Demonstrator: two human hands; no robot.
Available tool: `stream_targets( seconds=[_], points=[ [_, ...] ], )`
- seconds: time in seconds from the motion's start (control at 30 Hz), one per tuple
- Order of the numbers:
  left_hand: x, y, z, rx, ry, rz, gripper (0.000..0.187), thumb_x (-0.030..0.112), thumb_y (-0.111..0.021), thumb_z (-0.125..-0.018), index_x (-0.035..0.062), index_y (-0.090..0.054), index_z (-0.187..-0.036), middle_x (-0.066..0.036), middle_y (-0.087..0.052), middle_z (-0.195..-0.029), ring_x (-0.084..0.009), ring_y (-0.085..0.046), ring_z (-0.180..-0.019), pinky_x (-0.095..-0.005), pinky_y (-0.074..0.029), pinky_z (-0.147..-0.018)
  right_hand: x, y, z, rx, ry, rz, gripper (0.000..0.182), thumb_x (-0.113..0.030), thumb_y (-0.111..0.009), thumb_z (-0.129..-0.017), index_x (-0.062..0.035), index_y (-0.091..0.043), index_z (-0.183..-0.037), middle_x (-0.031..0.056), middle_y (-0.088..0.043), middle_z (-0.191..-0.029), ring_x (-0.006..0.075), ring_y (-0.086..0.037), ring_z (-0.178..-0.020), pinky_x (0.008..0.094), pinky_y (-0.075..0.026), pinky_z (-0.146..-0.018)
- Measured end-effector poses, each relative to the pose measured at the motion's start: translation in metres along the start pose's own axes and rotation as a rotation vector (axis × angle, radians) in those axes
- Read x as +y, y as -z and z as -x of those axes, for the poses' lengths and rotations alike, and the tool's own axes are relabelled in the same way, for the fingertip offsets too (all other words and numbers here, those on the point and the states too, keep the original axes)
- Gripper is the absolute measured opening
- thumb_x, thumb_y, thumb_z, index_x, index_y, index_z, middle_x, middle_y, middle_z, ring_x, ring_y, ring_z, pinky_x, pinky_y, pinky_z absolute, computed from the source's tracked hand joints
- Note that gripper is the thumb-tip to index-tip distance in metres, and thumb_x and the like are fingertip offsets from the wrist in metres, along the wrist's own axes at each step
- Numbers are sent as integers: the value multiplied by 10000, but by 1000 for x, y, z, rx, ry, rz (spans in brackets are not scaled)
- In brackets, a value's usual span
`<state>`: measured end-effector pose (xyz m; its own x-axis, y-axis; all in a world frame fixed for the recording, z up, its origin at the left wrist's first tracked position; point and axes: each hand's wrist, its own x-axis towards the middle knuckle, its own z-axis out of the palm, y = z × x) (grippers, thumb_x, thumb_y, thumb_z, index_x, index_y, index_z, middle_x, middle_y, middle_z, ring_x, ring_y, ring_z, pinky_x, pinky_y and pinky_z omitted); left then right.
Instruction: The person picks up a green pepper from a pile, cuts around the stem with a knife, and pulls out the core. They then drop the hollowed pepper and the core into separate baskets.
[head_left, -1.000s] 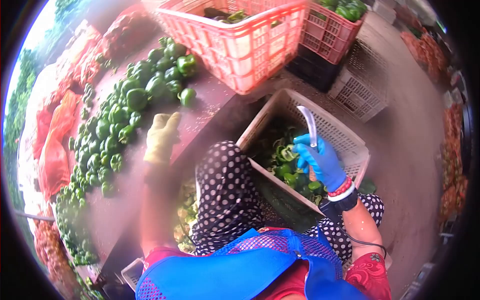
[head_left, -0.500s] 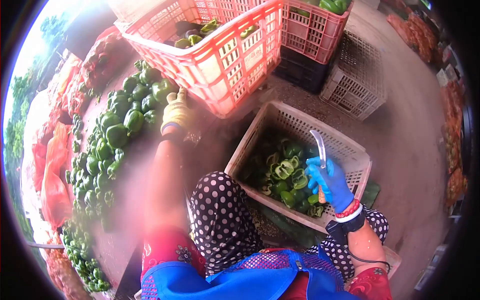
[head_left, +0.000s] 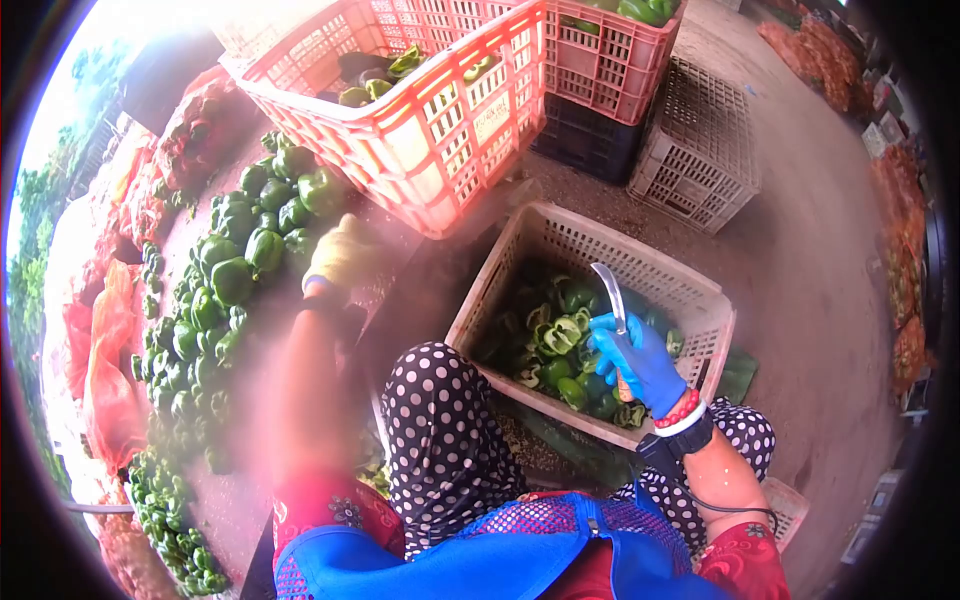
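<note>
My right hand (head_left: 642,362), in a blue glove, is closed round a knife (head_left: 612,297) with a curved blade pointing up. It is above a pale plastic crate (head_left: 468,312) that holds cut and whole green bell peppers (head_left: 562,335). My left hand (head_left: 343,256), in a yellowish glove, is stretched out beside a heap of whole green bell peppers (head_left: 232,281) on the ground. Motion smears its fingers, and I cannot make out anything in them. Just beyond that hand stands a large pinkish-red crate (head_left: 435,215) with dark and green vegetables inside.
Behind, a red crate (head_left: 600,75) of green peppers is stacked on a dark crate (head_left: 588,145). A grey crate (head_left: 692,150) stands beside them. Red mesh sacks (head_left: 110,370) line the left, and more filled sacks (head_left: 905,260) the right. My dotted knees (head_left: 440,410) flank the pale crate.
My left hand has drawn back from the red crate, a little towards me. My right hand keeps the knife over the pale crate, shifted slightly left in view.
</note>
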<state>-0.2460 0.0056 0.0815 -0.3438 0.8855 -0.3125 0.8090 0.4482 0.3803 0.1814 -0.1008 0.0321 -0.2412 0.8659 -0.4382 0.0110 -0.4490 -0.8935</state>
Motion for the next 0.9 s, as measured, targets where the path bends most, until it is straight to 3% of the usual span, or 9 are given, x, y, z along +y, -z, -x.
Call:
stream_targets(
  seconds=[0.07,0.17,0.27,0.3,0.47,0.57,0.7,0.77,0.9],
  points=[
    [5,-7,30,-120,-10,650,328,220,-715,-907,45,-611,-1163,-71,-691,-1001,-183,-680,-915,-295,-553,-781,7,1,-2,-46,48,-26,347,-287,-674,-987,-58,-604,-1237,41,-661,-950,86,-606,-636,239,-504,-563],
    [-2,-39,50,-392,-280,1043,333,217,-704,-935,49,-596,-1202,-79,-676,-1057,-200,-671,-910,-331,-546,-795,-2,-14,5,-112,235,-99,334,-282,-672,-989,-52,-612,-1223,36,-657,-928,75,-582,-616,237,-496,-556],
    [65,-29,130,-799,-218,1347,369,232,-694,-957,54,-574,-1256,-75,-655,-1103,-199,-653,-946,-361,-534,-828,-11,-24,8,-124,390,108,349,-238,-655,-998,-40,-598,-1280,-6,-637,-869,46,-536,-582,218,-462,-522],
    [83,-39,145,-770,-287,1256,425,342,-738,-913,49,-599,-1188,-38,-612,-1006,-152,-602,-858,-303,-493,-765,-11,-26,12,-127,431,143,379,-234,-649,-1000,-40,-580,-1318,-10,-633,-865,46,-536,-579,217,-453,-514],
    [130,-70,182,-656,-398,981,548,119,-856,-797,31,-576,-1260,-64,-619,-1158,-177,-635,-1032,-338,-538,-901,-11,-19,20,-237,424,-6,606,-458,-576,-1024,-85,-460,-1487,26,-620,-944,90,-569,-590,248,-475,-527],
    [137,-102,168,-113,-1026,250,751,104,-878,-747,31,-492,-1387,-143,-580,-1283,-248,-641,-1114,-366,-548,-935,7,-2,5,-193,201,-235,670,-466,-634,-992,-118,-412,-1519,19,-616,-991,89,-556,-598,243,-486,-532],
    [147,-112,171,-236,-733,409,813,153,-899,-714,39,-503,-1415,-210,-497,-1399,-296,-626,-1184,-393,-548,-951,7,11,-2,-136,238,-188,702,-246,-743,-926,-131,-394,-1524,22,-600,-1098,74,-573,-673,228,-505,-572],
    [148,-106,167,-532,-484,658,759,211,-876,-770,39,-507,-1411,-137,-601,-1263,-241,-642,-1137,-367,-560,-885,-15,2,2,-75,319,-199,726,-154,-766,-893,-131,-399,-1519,23,-593,-1133,65,-576,-698,218,-506,-582],
    [146,-95,159,-944,-354,1034,688,255,-802,-855,53,-479,-1428,-46,-661,-1048,-165,-662,-912,-299,-559,-713,-27,3,5,-115,446,-55,758,-86,-767,-866,-66,-384,-1520,83,-545,-1365,161,-572,-1151,315,-477,-993]
  ],
)
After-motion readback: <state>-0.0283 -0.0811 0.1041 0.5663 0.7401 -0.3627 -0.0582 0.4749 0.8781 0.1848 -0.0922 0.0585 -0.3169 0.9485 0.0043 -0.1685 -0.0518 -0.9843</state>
